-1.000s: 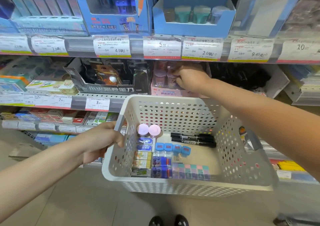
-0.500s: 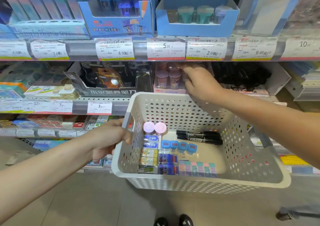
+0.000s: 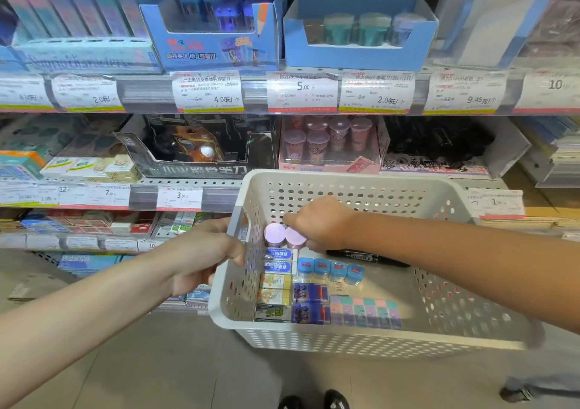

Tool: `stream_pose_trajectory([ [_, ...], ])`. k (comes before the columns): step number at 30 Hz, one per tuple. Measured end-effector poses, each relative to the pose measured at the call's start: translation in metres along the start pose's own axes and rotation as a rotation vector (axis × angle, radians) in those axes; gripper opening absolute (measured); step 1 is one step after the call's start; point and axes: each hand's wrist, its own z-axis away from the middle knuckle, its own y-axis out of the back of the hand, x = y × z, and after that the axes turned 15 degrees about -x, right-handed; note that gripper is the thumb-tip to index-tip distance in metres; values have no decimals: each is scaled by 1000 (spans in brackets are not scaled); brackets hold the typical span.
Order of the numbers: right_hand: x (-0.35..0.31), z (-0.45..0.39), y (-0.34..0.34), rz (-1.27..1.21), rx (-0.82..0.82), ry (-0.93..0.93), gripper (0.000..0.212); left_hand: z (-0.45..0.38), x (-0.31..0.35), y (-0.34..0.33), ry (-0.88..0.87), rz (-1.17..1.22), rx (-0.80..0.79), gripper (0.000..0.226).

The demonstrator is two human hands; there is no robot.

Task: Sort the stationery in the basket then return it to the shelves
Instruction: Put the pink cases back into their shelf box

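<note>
I hold a white perforated basket (image 3: 361, 179) in front of the shelves; my left hand (image 3: 204, 251) grips its left rim. Inside it, my right hand (image 3: 323, 223) reaches down to two pink-lidded cups (image 3: 274, 233) in the far left corner, and its thumb and fingers curl round the right cup (image 3: 295, 238). Also in the basket lie black markers (image 3: 367, 256), partly under my wrist, a row of blue-capped boxes (image 3: 329, 267), stacked erasers (image 3: 276, 283) and a pastel row (image 3: 364, 311). A pink display box (image 3: 329, 167) on the middle shelf holds several matching cups.
A black display box (image 3: 194, 157) stands left of the pink one. Blue cartons (image 3: 361, 54) fill the upper shelf above price tags (image 3: 303, 92). Lower shelves at the left carry small packs. My shoes (image 3: 314, 402) show on the tiled floor.
My right hand has left the pink display box on the shelf and come down into the basket onto the pink-lidded cups. The basket has shifted a little to the right.
</note>
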Motion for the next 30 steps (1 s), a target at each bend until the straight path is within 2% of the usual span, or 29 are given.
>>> stream_pose_trajectory([
  [6, -6, -4, -2, 29, -21, -34, 26, 0, 0, -1, 0, 5, 5, 63],
  [11, -6, 13, 9, -70, -16, -70, 33, 1, 1, -2, 2, 13, 8, 62],
  [16, 7, 55, 19, -243, 270, -82, 36, 3, 2, -2, 3, 19, 6, 54],
  [20, 20, 88, 33, -783, 441, -133, 43, 4, 3, -3, 6, 21, 5, 47],
  [22, 32, 94, 35, -924, 598, -181, 49, 4, 3, -3, 10, 19, -2, 47],
  [25, 52, 91, 26, -893, 714, -291, 36, 4, 4, -3, 7, 16, 0, 46],
  [30, 82, 63, 14, -705, 657, -467, 24, 7, 5, -6, -8, 10, -1, 44],
])
